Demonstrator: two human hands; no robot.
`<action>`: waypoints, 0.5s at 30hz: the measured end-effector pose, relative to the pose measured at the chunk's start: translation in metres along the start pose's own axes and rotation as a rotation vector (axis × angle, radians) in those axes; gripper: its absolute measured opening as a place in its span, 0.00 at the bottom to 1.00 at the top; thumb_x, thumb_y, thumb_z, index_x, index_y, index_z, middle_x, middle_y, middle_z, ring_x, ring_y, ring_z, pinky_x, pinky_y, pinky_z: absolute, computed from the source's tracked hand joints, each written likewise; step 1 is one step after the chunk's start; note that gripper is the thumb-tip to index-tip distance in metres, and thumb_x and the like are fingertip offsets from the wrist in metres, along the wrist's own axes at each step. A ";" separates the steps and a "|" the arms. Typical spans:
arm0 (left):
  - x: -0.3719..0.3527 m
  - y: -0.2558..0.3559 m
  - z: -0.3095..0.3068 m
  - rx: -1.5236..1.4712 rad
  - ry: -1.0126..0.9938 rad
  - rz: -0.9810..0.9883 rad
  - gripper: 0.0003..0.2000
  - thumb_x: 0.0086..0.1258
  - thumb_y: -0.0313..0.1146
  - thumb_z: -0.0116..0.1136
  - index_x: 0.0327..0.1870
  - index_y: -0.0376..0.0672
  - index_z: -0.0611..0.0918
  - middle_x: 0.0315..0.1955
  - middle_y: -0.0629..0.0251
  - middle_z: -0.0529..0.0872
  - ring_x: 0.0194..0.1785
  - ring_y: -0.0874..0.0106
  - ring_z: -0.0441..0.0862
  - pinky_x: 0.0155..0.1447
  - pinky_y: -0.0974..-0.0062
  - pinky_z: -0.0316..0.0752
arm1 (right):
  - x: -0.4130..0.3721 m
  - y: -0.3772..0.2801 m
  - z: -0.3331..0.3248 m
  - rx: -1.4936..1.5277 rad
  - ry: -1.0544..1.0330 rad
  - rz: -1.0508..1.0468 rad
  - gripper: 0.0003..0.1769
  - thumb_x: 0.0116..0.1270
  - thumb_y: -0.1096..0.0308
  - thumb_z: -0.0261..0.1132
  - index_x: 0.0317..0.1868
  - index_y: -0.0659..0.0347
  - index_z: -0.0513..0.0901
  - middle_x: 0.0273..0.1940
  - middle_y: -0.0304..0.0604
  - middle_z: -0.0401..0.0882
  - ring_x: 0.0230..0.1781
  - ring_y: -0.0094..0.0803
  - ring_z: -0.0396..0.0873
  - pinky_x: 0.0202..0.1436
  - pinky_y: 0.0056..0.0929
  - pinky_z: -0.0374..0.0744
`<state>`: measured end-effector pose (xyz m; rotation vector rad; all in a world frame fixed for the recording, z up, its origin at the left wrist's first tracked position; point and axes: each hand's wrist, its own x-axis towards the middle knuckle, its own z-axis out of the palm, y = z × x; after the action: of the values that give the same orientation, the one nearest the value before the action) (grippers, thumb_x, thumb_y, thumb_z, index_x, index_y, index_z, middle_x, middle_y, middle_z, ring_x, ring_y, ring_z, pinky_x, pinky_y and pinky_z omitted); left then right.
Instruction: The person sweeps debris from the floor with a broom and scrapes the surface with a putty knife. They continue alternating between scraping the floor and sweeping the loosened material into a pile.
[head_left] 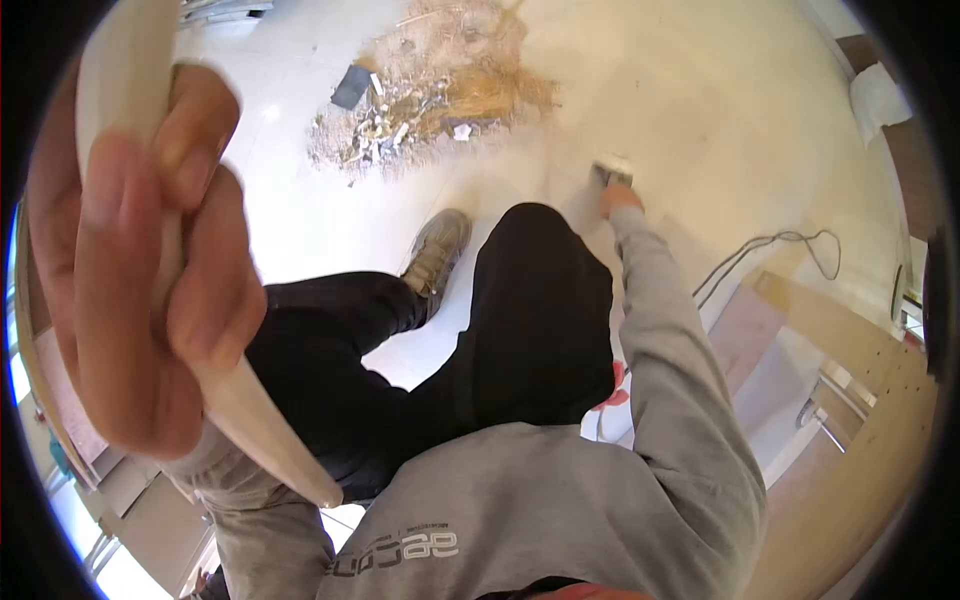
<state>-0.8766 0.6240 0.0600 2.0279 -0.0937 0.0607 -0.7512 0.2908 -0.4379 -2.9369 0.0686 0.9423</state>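
Close to the camera at the left, my left hand (160, 270) has its fingers wrapped round a long pale strip (265, 425), which slants down towards my lap. My right hand (622, 198) reaches far forward at the end of a grey sleeve, low over the pale floor (700, 130). It grips a small flat tool (612, 172), a brush or scraper; which one is too small to tell. Sawdust and debris (430, 105) lie in a heap ahead, left of the tool, with a dark flat piece (351, 88) among them.
A shoe (438, 250) stands on the floor between the hands. A thin cable (765, 240) loops at the right, above wooden boards (850, 340). Metal lengths (225, 10) lie at the top left. More panels (150, 520) are at the lower left.
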 end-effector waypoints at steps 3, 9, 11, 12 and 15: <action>-0.006 -0.004 -0.008 -0.050 -0.030 0.015 0.22 0.72 0.43 0.41 0.57 0.34 0.61 0.32 0.67 0.70 0.14 0.85 0.68 0.22 0.96 0.69 | 0.011 0.003 -0.011 -0.074 0.020 -0.094 0.26 0.67 0.66 0.43 0.66 0.60 0.61 0.54 0.55 0.76 0.53 0.50 0.75 0.54 0.42 0.75; -0.029 -0.015 -0.018 0.091 0.076 -0.062 0.18 0.72 0.44 0.42 0.51 0.37 0.64 0.15 0.72 0.68 0.14 0.85 0.69 0.23 0.94 0.69 | 0.010 0.004 -0.014 -0.101 -0.046 -0.135 0.23 0.66 0.67 0.44 0.61 0.60 0.68 0.51 0.55 0.77 0.51 0.52 0.76 0.54 0.43 0.75; -0.034 -0.019 -0.021 0.271 0.237 -0.073 0.16 0.72 0.43 0.42 0.48 0.39 0.65 0.15 0.73 0.68 0.14 0.84 0.69 0.23 0.94 0.69 | -0.022 -0.007 -0.008 -0.176 0.000 -0.155 0.25 0.70 0.61 0.40 0.63 0.60 0.67 0.55 0.55 0.74 0.54 0.47 0.75 0.56 0.42 0.74; -0.033 -0.016 -0.024 0.105 0.120 -0.115 0.15 0.70 0.43 0.46 0.45 0.40 0.65 0.15 0.73 0.68 0.14 0.84 0.69 0.23 0.93 0.70 | -0.018 -0.012 -0.014 -0.147 -0.023 -0.153 0.25 0.71 0.60 0.37 0.63 0.59 0.67 0.55 0.56 0.75 0.54 0.48 0.76 0.57 0.42 0.73; -0.033 -0.014 -0.024 -0.183 -0.047 -0.241 0.13 0.67 0.41 0.52 0.41 0.42 0.66 0.15 0.73 0.69 0.13 0.84 0.70 0.21 0.91 0.70 | 0.018 -0.023 -0.024 -0.042 -0.060 -0.076 0.26 0.72 0.61 0.35 0.67 0.56 0.61 0.56 0.55 0.74 0.54 0.49 0.76 0.58 0.42 0.72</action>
<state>-0.9082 0.6528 0.0554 1.8440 0.1120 -0.1428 -0.7211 0.3120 -0.4285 -2.9229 -0.0662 1.0322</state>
